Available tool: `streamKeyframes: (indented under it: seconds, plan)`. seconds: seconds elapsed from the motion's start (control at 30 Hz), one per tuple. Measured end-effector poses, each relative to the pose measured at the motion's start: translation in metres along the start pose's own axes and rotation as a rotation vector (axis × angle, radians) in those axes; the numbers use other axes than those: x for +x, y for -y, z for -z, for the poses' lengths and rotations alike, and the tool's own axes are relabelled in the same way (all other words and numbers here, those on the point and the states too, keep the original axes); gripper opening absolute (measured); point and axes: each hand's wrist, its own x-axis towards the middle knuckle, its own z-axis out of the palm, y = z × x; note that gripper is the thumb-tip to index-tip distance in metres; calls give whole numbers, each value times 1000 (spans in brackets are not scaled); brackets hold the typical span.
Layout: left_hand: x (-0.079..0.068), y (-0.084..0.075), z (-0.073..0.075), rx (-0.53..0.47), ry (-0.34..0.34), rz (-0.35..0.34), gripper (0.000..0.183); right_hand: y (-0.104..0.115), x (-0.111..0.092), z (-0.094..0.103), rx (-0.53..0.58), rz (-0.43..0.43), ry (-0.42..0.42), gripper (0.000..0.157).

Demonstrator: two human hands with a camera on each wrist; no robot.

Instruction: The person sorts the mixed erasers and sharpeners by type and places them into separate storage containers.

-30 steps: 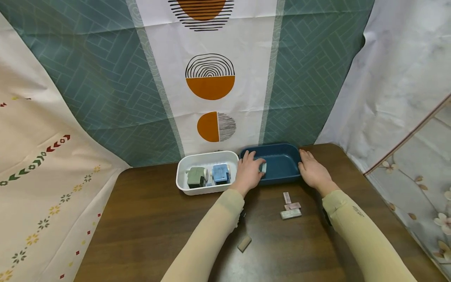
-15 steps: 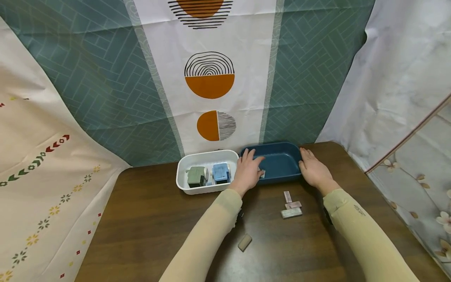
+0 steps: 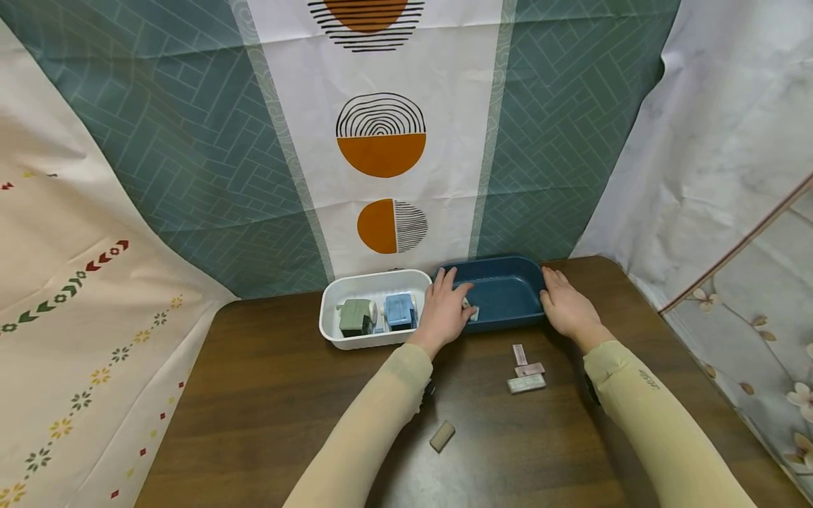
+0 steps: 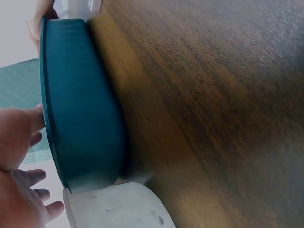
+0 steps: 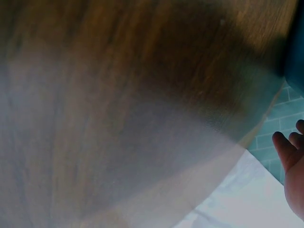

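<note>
My left hand [image 3: 441, 310] is over the left end of a dark blue tray [image 3: 512, 327], its fingers spread and loosely bent. Small pale blocks [image 3: 473, 315] lie inside that tray just beside the thumb, partly hidden by the hand. In the left wrist view, the thumb reaches over the rim of the blue tray [image 4: 80, 104], with nothing seen between the fingers. My right hand [image 3: 569, 309] rests against the tray's right end, fingers straight. Touching the blue tray's left side is a white tray [image 3: 329, 310], which holds a green boxy device [image 3: 353, 317] and a blue boxy device [image 3: 399, 311].
On the brown table [image 3: 267, 409], a grey-white block [image 3: 526, 383] and two pinkish blocks, one sideways [image 3: 530, 369] and one lengthwise [image 3: 519, 354], lie in front of the blue tray. A beige block [image 3: 442, 437] lies nearer. Patterned cloth [image 3: 406, 162] hangs behind.
My left hand has let go of a pale block, which now lies lower in the blue tray, and its thumb and fingers have drawn slightly left. The right hand stays at the tray's end.
</note>
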Motion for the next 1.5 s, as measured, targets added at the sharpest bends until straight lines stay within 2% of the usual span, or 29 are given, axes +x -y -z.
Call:
streamKeyframes:
  seconds: [0.33,0.57,0.83,1.0,1.23,1.5]
  plan:
    - [-5,4,-1,-38,-24,-5,51,0,0,0,10,3,6,63]
    - [-16,11,2,-117,-72,4,46,1,-2,0,5,7,4,62]
    - [-40,18,12,-226,-102,-23,48,2,-4,1,1,12,0,62]
    - [-53,25,17,-253,-120,-47,47,0,-4,0,-6,16,-8,62]
    - [-74,31,26,-302,-116,-117,45,-1,-3,-1,-11,18,-12,62]
    - [-97,31,27,-312,-104,-159,45,3,-2,1,-7,17,-22,62]
